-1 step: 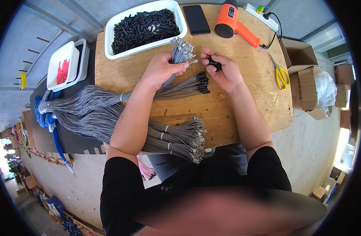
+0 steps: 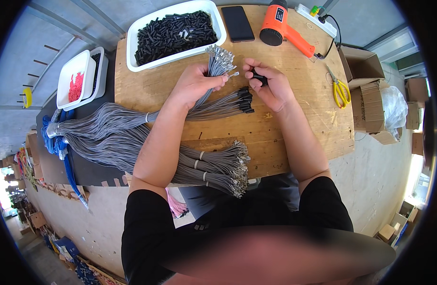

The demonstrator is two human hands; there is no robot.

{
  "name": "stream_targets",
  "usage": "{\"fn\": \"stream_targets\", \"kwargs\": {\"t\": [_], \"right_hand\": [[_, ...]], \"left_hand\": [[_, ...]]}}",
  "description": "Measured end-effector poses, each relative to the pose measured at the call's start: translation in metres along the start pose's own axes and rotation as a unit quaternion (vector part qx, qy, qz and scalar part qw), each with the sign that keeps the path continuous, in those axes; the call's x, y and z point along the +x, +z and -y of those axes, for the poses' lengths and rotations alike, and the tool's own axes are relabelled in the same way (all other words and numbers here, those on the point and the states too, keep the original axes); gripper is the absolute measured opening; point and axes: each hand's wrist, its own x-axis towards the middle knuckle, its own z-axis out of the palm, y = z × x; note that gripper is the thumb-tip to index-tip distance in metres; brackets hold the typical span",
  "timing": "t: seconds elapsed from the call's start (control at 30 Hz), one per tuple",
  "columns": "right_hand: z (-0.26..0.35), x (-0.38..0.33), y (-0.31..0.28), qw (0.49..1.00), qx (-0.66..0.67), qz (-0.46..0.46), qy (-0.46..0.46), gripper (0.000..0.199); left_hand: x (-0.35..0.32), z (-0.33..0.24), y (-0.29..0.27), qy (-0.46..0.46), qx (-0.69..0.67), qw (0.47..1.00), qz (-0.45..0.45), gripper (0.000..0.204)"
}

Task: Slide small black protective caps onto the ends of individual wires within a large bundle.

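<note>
My left hand (image 2: 194, 85) grips a bundle of grey wires (image 2: 217, 61) whose metal terminals fan out above the fingers. One wire's tip (image 2: 233, 74) sticks out toward my right hand (image 2: 271, 88). That hand is closed on a few small black sleeves (image 2: 259, 76), a short way from the tip. Below both hands, a group of grey wires with black sleeves on their ends (image 2: 230, 103) lies on the wooden table (image 2: 299, 123). A white tray full of black sleeves (image 2: 175, 31) stands just beyond my left hand.
Tied grey wire bundles (image 2: 213, 166) lie at the table's front edge, with a large grey heap (image 2: 99, 133) and blue wires (image 2: 61, 147) to the left. At the back are a phone (image 2: 237, 23), an orange heat gun (image 2: 285, 26) and a power strip (image 2: 316, 14). Yellow scissors (image 2: 341, 90) and cardboard boxes (image 2: 366, 66) are on the right, small white trays (image 2: 76, 78) far left.
</note>
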Motion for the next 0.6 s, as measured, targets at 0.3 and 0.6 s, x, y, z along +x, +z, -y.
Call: {"fn": "stream_targets", "kwargs": {"t": [0.3,0.6], "right_hand": [[0.0007,-0.0034,0.0013,0.999,-0.029,0.028,-0.005,0.026],[0.0005,-0.0059,0.0049,0.999,-0.02,0.028,0.005,0.023]], "left_hand": [[0.001,0.0022,-0.0015,0.001,-0.004,1.0,0.004,0.023],[0.0017,0.0019,-0.002,0.001,-0.001,1.0,0.002,0.022]]}}
